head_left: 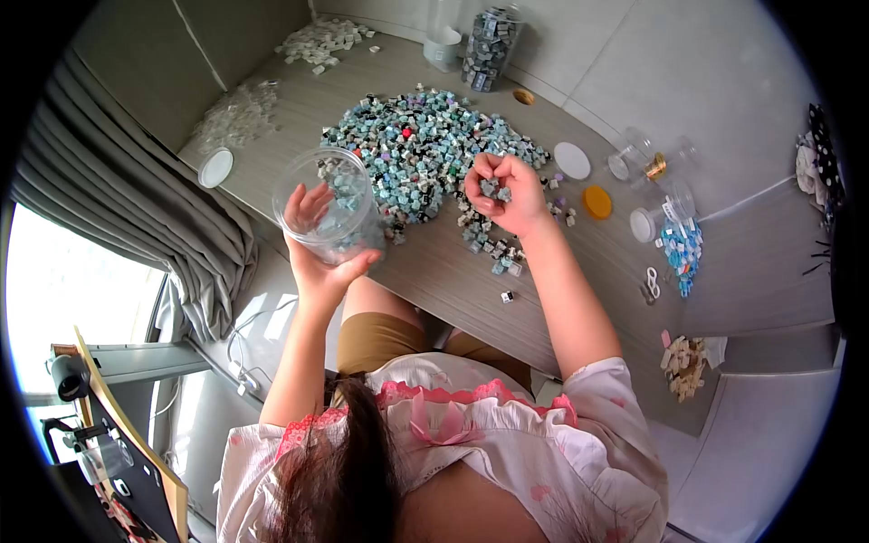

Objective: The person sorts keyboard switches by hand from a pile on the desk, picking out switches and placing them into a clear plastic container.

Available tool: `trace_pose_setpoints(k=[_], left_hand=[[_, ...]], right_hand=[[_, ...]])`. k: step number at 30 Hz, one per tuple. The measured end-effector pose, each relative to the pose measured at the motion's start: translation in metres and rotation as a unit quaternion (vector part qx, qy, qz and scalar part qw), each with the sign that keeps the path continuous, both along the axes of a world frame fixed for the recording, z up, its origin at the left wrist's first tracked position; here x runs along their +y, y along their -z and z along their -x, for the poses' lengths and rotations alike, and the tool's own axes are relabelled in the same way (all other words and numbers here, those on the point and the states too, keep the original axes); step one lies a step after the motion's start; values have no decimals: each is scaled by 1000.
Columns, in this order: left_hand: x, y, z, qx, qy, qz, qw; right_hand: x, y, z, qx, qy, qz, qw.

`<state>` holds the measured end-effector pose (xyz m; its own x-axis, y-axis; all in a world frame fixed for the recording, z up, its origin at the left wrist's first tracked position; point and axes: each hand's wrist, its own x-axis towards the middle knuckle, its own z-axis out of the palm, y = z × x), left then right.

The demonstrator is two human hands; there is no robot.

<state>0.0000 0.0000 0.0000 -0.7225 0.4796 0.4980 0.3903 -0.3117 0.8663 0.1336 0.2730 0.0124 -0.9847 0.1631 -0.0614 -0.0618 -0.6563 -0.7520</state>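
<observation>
My left hand [319, 270] is wrapped round a clear plastic jar [348, 217], its open mouth tilted up towards me. Grey-blue pieces show through the jar's wall, some of which may lie on the table behind it. To the right, my right hand [512, 195] is raised with curled fingers, cupping several grey-blue keyboard switches [494, 189]. Between and beyond both hands spreads a large pile of switches [416, 149], mostly pale blue, grey and black, with a few red and purple ones. One loose switch [507, 296] lies near the table's front edge.
A filled jar [491, 50] and a white cup [443, 50] stand at the back. White lids [215, 168], [572, 160] and an orange lid [596, 202] lie on the table [480, 303]. Clear jars [665, 195], blue pieces [681, 249] and beige pieces [685, 369] are on the right.
</observation>
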Motion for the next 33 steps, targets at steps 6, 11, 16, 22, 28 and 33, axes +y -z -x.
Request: trace_pose_setpoints(k=[6, 11, 16, 22, 28, 33], left_hand=[[1, 2, -4, -11, -1, -9, 1000], [0, 0, -4, -4, -6, 6, 1000], [-1, 0, -3, 13, -12, 7, 1000], [0, -1, -2, 16, -10, 0, 1000], [0, -2, -4, -2, 2, -2, 1000], [-5, -24, -19, 18, 37, 41, 998]], right_hand=[[-31, -12, 2, -53, 105, -520, 846], [-55, -28, 4, -199, 29, -757, 622], [-57, -23, 9, -157, 47, -792, 588], [-51, -30, 4, -210, 38, -691, 690], [-36, -55, 8, 19, 210, -348, 913], [-97, -165, 29, 223, 138, -514, 817]])
